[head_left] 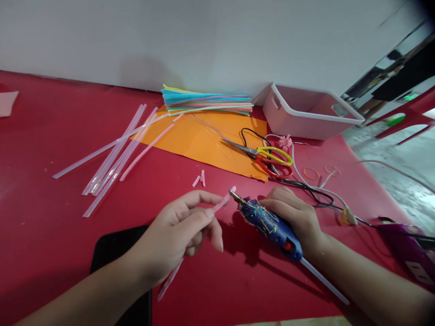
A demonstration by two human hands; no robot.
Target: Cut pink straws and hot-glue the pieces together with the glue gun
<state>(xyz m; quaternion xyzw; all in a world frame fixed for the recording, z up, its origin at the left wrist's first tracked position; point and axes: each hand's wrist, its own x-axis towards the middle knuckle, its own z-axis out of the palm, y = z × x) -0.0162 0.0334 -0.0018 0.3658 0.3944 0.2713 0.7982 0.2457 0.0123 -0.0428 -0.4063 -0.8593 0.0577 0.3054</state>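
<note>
My left hand (185,226) pinches a thin pink pipe cleaner (222,202) between thumb and fingers; its tail comes out below the palm. My right hand (297,215) is wrapped round a blue hot glue gun (268,224) smeared with dried glue. The gun's metal nozzle touches or nearly touches the upper tip of the pink strip. A clear glue stick (324,280) sticks out of the gun's back end. Just beyond the left hand lie a few short pink cut pieces (203,178).
Clear glue sticks (112,158) lie at left. Coloured pipe cleaners (207,102) rest on orange paper (176,140), with scissors (272,156) at its right. Behind stand a pink bin (306,113) and the wall. Cables run right to a purple power strip (408,249). A black phone-like slab (136,303) lies under my left arm.
</note>
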